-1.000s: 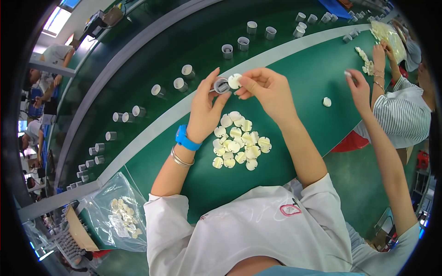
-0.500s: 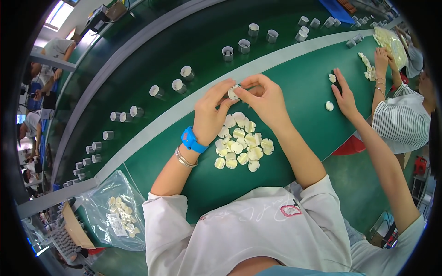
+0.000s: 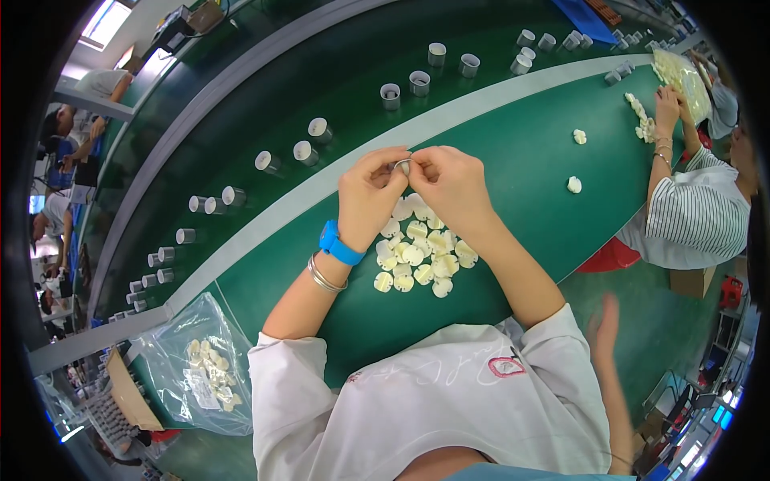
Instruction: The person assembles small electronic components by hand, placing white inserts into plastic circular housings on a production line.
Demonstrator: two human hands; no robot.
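Cup [image 3: 403,167], in the head view: pinched between the fingertips of both hands, mostly hidden by fingers, above the tabletop [image 3: 521,152] toward its far edge. Left hand [image 3: 370,191]: narrow, fingers and thumb on the cup's left side. Right hand [image 3: 451,188]: likewise narrow, on the cup's right side. Between hands and the tabletop's near edge, pile of pale discs [image 3: 413,255], partly covered by the right hand. Past the far edge, scattered white-and-grey containers [image 3: 319,130]. Toward the left end, clear bag [image 3: 228,333] with pale pieces inside.
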